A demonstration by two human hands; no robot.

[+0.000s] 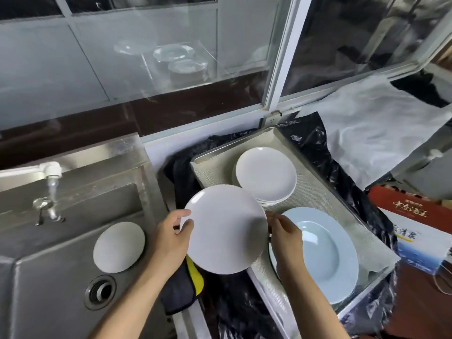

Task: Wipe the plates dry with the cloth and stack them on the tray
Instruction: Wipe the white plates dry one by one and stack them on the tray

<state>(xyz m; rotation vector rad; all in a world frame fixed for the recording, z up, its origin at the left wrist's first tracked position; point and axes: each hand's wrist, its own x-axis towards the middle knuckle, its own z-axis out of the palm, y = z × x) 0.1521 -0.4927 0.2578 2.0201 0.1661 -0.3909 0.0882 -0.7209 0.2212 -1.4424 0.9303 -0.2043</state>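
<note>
Between both hands [168,243], white plate [226,228].

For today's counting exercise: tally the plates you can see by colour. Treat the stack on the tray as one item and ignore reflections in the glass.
White plates: 2, one held, one in the sink
White stack: 1
Pale blue plate: 1
Total: 4
</note>
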